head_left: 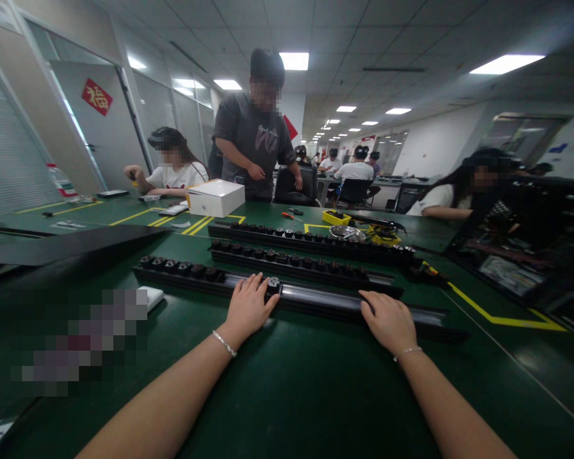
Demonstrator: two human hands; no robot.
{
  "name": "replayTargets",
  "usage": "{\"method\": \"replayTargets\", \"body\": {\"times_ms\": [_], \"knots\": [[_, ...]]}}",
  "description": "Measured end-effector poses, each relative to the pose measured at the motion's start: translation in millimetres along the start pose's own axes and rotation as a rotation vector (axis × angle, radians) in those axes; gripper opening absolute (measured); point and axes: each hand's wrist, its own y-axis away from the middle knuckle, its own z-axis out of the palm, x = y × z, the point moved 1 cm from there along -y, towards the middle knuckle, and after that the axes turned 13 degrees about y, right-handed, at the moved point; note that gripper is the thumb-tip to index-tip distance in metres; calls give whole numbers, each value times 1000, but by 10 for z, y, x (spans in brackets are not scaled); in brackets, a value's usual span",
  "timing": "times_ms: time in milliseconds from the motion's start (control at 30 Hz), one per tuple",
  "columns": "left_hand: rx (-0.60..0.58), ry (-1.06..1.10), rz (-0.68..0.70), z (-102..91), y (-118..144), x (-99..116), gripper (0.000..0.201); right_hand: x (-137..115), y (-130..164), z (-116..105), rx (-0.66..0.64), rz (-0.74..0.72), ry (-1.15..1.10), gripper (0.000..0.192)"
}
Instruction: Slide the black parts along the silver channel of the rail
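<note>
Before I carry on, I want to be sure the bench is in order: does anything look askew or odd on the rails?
Nothing looks damaged or spilled. The nearest rail is only part filled: black parts sit along its left stretch, the rest is bare. The left hand touches one black part; the right hand rests on the bare stretch.

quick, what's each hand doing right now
left hand: fingers on a small black part on the nearest rail.
right hand: resting flat on that rail, holding nothing.
</note>
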Motion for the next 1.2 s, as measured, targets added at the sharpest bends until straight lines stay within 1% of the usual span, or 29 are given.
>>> {"method": "replayTargets", "body": {"times_ms": [400,1200], "knots": [[16,7,13,14,-1,-9,54,-11,3,-25,-18,12,-2,44],[-8,18,7,14,-9,72,54,-12,-5,-19,-26,12,-19,45]]}}
